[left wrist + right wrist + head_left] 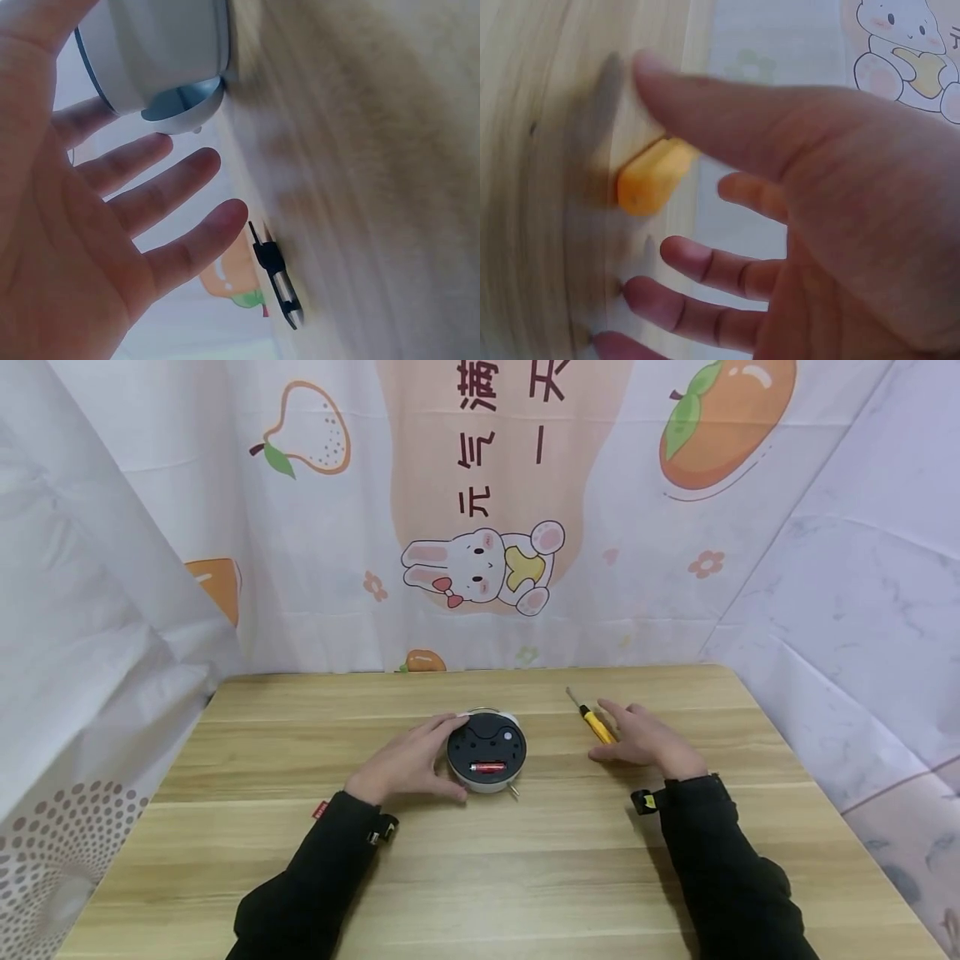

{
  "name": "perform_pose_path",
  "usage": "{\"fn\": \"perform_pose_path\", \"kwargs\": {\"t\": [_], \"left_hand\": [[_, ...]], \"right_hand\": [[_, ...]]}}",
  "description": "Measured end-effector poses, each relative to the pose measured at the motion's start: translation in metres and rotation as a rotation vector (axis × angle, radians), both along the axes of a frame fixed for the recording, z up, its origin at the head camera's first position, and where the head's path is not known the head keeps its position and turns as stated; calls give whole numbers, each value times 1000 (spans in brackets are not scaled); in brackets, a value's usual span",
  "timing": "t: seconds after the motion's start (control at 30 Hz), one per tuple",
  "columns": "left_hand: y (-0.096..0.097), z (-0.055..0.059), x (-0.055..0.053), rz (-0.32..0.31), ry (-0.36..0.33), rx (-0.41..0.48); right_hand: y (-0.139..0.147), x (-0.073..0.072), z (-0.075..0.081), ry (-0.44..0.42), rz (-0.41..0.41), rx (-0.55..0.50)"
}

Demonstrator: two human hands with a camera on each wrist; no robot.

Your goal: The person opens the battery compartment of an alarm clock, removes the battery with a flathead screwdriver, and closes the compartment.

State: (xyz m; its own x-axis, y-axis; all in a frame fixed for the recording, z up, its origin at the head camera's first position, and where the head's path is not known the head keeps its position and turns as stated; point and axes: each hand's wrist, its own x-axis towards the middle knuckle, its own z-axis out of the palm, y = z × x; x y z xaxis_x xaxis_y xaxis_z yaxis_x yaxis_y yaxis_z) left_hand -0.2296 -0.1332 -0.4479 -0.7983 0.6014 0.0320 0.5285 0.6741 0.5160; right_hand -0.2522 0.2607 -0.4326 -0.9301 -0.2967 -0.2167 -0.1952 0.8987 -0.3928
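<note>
An alarm clock (487, 745) lies face down on the table, its black back up. A red battery (488, 767) sits in the uncovered slot of that back. My left hand (408, 764) is spread along the clock's left side, fingertips at its far edge and thumb by its near edge. In the left wrist view the clock's pale casing (161, 49) and a cup-shaped bell (187, 109) appear beyond the fingers. A screwdriver with a yellow handle (597, 725) lies right of the clock. Around that handle (652, 180) my right hand (641, 742) is spread, fingers apart.
The wooden table (510, 877) runs back to a printed curtain (322, 552). White cloth (90, 610) hangs at the left, and marbled sheeting (847, 610) at the right. A slim black object (276, 274), its kind unclear, shows in the left wrist view.
</note>
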Motion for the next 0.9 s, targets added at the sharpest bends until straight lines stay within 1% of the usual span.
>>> {"fn": "perform_pose_path", "kwargs": {"t": [0.17, 0.4, 0.53, 0.7, 0.9], "left_hand": [[2, 3, -2, 1, 6, 10], [7, 7, -1, 38, -1, -63], [9, 7, 1, 54, 13, -92], [9, 6, 1, 55, 27, -95], [10, 4, 0, 56, 24, -107]], "right_hand": [[-7, -6, -4, 30, -6, -44], [-13, -14, -14, 69, -44, -22], [-15, -15, -18, 115, -49, -9], [-18, -16, -22, 168, -40, 26], [-20, -18, -24, 180, -36, 28]]}}
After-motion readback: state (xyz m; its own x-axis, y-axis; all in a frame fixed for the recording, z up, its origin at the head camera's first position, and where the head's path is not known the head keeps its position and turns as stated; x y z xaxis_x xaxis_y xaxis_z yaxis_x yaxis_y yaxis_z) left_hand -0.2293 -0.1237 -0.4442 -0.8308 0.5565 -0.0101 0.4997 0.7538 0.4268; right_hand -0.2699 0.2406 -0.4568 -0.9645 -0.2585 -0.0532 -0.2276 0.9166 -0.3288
